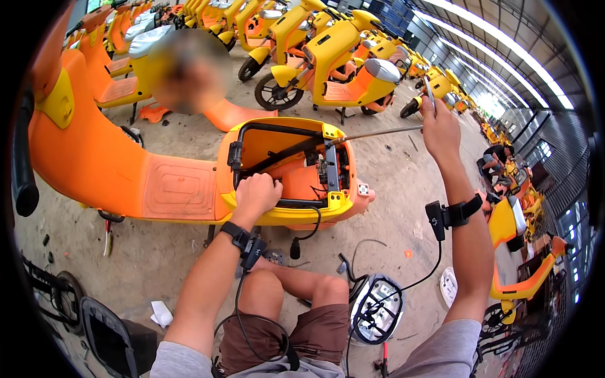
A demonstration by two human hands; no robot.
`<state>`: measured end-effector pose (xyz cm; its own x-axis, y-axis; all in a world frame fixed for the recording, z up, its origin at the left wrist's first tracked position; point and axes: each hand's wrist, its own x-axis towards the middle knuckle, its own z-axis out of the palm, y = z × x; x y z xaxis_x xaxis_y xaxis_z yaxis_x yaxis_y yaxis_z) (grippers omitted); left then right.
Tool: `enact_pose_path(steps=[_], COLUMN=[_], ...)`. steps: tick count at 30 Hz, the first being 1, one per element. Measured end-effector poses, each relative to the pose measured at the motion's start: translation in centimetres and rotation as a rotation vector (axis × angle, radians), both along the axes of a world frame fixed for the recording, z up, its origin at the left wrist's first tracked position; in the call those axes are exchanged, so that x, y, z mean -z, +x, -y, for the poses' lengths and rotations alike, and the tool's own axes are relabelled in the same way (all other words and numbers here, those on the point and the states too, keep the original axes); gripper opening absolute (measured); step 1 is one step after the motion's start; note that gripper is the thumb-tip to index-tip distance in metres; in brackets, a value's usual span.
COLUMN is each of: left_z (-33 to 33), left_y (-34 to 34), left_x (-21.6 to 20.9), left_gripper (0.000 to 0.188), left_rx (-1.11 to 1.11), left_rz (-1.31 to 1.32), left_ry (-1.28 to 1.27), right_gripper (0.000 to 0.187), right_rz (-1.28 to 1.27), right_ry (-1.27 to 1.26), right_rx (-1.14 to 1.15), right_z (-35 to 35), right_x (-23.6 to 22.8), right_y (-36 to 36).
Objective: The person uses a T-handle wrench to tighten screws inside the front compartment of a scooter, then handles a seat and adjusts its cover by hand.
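Observation:
A yellow and orange electric scooter (179,189) lies across in front of me, its seat compartment uncovered. Inside the compartment's black metal frame (280,128) are an orange inner panel, wiring and a metal bracket (331,165). My left hand (257,192) rests at the near side of this opening, closed, with its fingertips hidden below the rim. Raised to the right, my right hand (438,123) grips the handle of a long-shafted T-handle wrench (378,133). The wrench's shaft runs leftward, and its tip meets the compartment's far right corner.
A removed scooter seat (377,309), underside up, lies by my knees, near a red-handled tool (385,359). A black cable with a plug (295,247) hangs off the body. Parked scooters (340,69) fill the background. Another person (189,72) is close beyond the scooter; someone else (498,160) works far right.

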<state>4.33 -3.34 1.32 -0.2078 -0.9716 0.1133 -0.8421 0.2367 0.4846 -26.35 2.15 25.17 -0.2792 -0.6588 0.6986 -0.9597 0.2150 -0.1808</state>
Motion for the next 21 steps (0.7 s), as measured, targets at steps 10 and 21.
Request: enact_pose_path(steps=[10,21], left_z=[-0.2,0.1], left_y=[0.3,0.1], left_x=[0.4,1.0], left_gripper=[0.041,0.042], left_rx=[-0.008,0.024], left_rz=[-0.024,-0.044], left_ry=[-0.027,-0.068], right_gripper=[0.049,0.045], right_rz=[-0.119,-0.25], right_ry=[0.016,0.027], right_rx=[-0.02,-0.014], right_z=[0.4,0.7], right_x=[-0.9,-1.3], right_y=[1.7,2.8])
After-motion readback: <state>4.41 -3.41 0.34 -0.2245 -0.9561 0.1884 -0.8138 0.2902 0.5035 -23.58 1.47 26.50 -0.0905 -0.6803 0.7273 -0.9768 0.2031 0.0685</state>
